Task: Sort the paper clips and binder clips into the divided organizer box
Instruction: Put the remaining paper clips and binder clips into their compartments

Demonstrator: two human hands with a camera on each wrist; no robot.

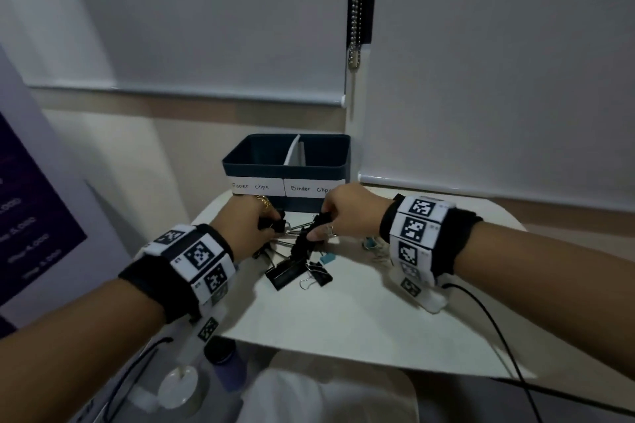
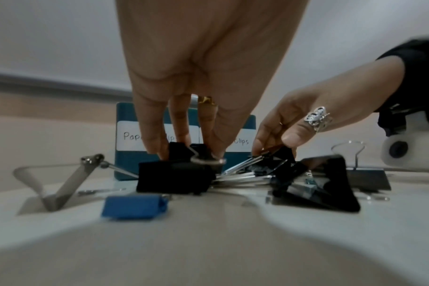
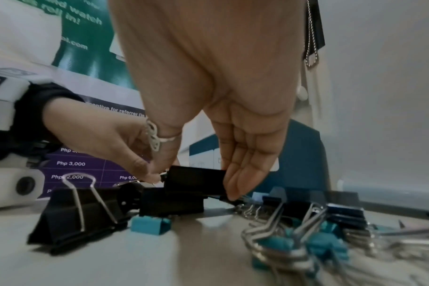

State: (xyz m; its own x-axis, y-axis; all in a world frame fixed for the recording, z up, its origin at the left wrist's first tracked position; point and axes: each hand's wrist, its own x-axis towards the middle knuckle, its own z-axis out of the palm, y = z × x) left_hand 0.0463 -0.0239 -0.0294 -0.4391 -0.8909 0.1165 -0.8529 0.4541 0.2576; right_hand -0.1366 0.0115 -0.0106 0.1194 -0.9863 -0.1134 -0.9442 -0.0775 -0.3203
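binder clips (image 1: 292, 250) heaped between hands | left hand (image 1: 249, 228) pinches one | right hand (image 1: 347, 213) grips another

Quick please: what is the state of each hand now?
Left hand: grip closed on a black binder clip.
Right hand: grip closed on another black binder clip.

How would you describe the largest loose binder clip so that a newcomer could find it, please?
Start at the organizer box on the table. The clip pile lies just before it. At the pile's near edge lies the big clip: black, broader than its neighbours, untouched by either hand.
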